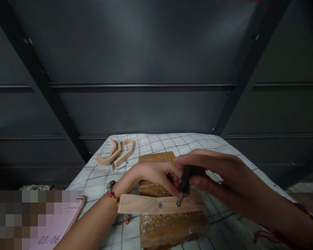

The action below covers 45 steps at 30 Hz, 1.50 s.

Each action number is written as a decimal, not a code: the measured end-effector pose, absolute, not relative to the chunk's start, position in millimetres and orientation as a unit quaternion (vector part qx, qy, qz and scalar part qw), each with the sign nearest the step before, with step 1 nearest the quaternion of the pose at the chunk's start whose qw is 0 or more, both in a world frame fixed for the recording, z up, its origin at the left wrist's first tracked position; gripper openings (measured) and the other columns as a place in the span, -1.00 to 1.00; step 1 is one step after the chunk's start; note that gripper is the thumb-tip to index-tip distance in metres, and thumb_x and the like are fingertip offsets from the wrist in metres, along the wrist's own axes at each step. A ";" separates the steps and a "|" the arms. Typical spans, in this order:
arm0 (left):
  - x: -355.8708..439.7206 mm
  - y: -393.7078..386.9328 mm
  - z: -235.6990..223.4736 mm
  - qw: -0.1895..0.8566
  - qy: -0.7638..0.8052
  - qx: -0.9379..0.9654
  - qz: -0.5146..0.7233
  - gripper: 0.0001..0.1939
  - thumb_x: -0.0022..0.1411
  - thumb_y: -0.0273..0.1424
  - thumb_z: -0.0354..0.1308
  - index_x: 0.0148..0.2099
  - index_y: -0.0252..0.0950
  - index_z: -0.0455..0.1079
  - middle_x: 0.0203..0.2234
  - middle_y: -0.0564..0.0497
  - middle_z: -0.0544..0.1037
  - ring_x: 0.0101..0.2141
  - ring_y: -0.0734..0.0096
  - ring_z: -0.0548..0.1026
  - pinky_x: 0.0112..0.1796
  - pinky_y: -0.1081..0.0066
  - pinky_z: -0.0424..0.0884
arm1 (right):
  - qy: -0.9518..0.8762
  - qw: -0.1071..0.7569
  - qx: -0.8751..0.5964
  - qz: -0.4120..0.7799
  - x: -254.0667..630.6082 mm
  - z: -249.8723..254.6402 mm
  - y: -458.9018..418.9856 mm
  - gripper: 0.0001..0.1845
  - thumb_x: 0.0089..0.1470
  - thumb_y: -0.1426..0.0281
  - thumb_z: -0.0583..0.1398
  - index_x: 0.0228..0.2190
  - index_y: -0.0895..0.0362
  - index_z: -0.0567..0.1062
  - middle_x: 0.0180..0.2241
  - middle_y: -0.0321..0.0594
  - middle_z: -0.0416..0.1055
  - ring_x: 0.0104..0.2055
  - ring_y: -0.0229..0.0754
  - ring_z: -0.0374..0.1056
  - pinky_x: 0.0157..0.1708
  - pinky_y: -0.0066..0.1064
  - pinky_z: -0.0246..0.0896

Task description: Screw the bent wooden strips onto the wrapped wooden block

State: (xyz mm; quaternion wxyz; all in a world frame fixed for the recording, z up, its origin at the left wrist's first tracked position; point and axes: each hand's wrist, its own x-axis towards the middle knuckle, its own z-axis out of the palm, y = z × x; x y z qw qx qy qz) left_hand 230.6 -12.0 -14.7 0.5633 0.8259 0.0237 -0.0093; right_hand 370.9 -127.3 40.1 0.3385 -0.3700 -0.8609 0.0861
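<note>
A screwdriver (pixel 185 180) with a dark handle is gripped in my right hand (pixel 219 173). It leans over a pale wooden bar (pixel 141 204), its tip at a screw (pixel 178 204) in the wood. Another screw (pixel 160 205) sits in the bar to the left. My left hand (pixel 159 173) has its fingers curled close beside the screwdriver shaft, at the bar's far edge; what they pinch is hidden. Beneath the bar lies a brown block (pixel 172 231) wrapped in clear film or tape, its surface pitted with small holes.
Several pale wooden hooks (pixel 111 156) lie at the far left of the checked cloth (pixel 198 142). A phone (pixel 65 218) rests at the lower left, partly pixelated. A dark panelled wall (pixel 146 111) rises behind the cloth-covered surface.
</note>
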 end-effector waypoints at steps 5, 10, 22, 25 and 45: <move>232.7 -7.4 -21.6 0.601 -0.007 0.799 -0.037 -0.92 -0.10 -0.50 0.18 -0.44 -0.34 0.37 -0.58 0.14 0.38 -0.53 0.57 0.30 -0.48 0.57 0.23 | -0.876 0.310 -0.362 0.076 378.8 44.3 -127.7 -0.62 0.01 0.59 0.04 -0.14 0.00 0.30 -0.27 -0.36 0.43 -0.25 -0.35 0.33 -0.28 -0.58 0.18; 231.5 -8.1 -22.3 0.595 -0.005 0.803 -0.028 -0.87 -0.12 -0.42 0.18 -0.42 -0.32 0.37 -0.60 0.14 0.36 -0.54 0.57 0.26 -0.53 0.57 0.18 | -0.854 0.331 -0.396 0.071 375.8 43.1 -129.7 -0.76 -0.03 0.53 0.12 -0.27 0.04 0.34 -0.47 -0.43 0.39 -0.52 -0.41 0.28 -0.51 -0.61 0.15; 228.6 -5.5 -23.1 0.543 0.027 0.839 -0.021 -0.83 -0.12 -0.33 0.22 -0.46 -0.32 0.34 -0.62 0.13 0.31 -0.51 0.53 0.26 -0.47 0.55 0.22 | -0.788 0.396 -0.468 0.058 357.9 35.0 -131.9 -0.85 -0.11 0.40 0.15 -0.62 0.12 0.27 -0.63 -0.35 0.28 -0.61 -0.32 0.21 -0.66 -0.51 0.10; 227.8 -5.9 -24.0 0.547 0.018 0.837 -0.008 -0.82 -0.09 -0.34 0.20 -0.39 -0.31 0.36 -0.56 0.10 0.37 -0.48 0.51 0.30 -0.45 0.54 0.23 | -0.781 0.413 -0.463 0.074 359.5 32.0 -129.1 -0.90 -0.11 0.45 0.17 -0.46 0.11 0.32 -0.60 -0.38 0.29 -0.62 -0.35 0.21 -0.67 -0.55 0.12; 232.3 -5.2 -23.7 0.584 -0.028 0.810 -0.031 -0.85 -0.09 -0.40 0.17 -0.40 -0.33 0.35 -0.59 0.13 0.35 -0.52 0.55 0.27 -0.51 0.56 0.19 | -0.863 0.314 -0.392 0.059 379.6 42.3 -131.9 -0.63 -0.04 0.61 0.06 -0.19 0.01 0.30 -0.39 -0.34 0.45 -0.40 -0.29 0.36 -0.42 -0.50 0.23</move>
